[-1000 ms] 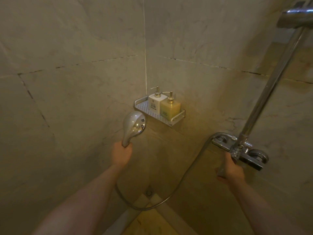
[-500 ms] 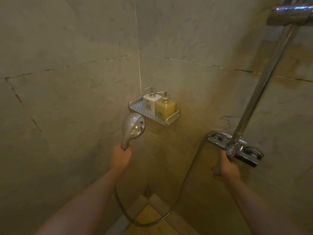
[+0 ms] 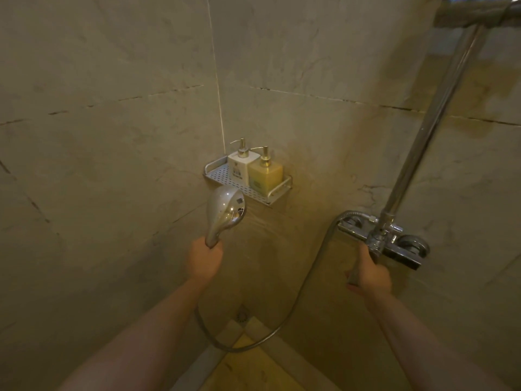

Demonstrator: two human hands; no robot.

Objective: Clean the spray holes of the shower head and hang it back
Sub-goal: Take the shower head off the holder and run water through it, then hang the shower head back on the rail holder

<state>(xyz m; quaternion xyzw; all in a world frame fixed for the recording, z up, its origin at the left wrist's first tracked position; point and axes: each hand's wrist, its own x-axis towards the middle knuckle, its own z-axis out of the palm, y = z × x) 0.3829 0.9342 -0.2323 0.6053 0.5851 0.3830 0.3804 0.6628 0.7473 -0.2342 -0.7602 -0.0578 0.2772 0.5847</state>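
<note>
Upright, shower head (image 3: pixel 224 210) above left hand (image 3: pixel 203 261) clenching its handle, right hand (image 3: pixel 371 273) clasping lever (image 3: pixel 355 270).

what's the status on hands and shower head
Left hand grips shower head handle, off its hanger. Right hand grips mixer lever. Hose hangs slack, nothing in the way.

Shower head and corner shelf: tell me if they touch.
Cannot tell. In the head view the shower head overlaps the corner shelf edge; depth is unclear.

The shower head (image 3: pixel 225 211) turns its spray holes away, unseen.
</note>
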